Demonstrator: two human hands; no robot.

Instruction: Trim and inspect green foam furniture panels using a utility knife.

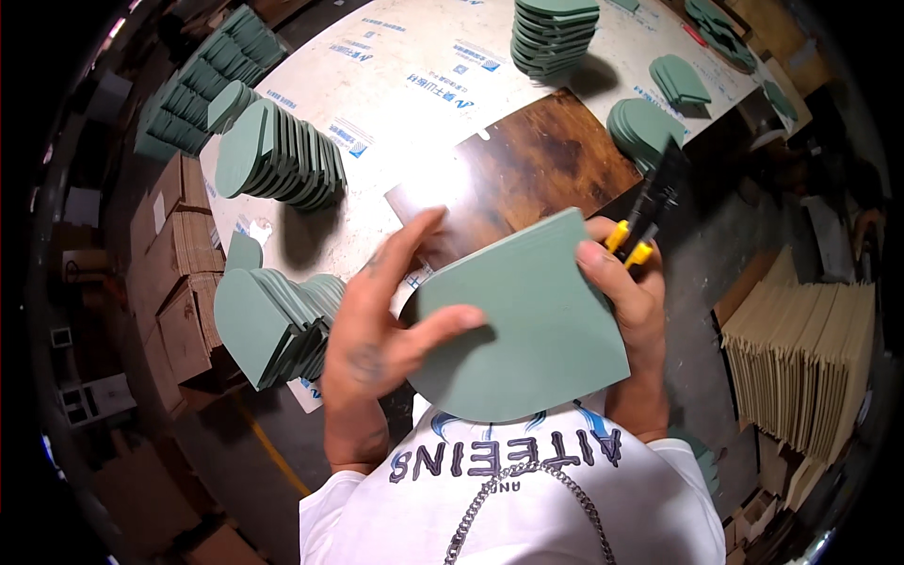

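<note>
A pale green panel with one rounded end is held up before my chest; its upper edge looks layered, like several thin pieces together. My right hand grips its right side, thumb on the face. The same hand also holds a slim black tool with yellow parts, pointing up and away; its exact kind is unclear. At the panel's left, my left hand is open, fingers stretched past the upper edge. Its thumb lies over the panel's face; whether it presses there I cannot tell.
A dark brown glossy board lies on the white printed table. Stacks of green pieces stand at left, near left and far side. Cardboard boxes are at left, a stack of tan sheets at right.
</note>
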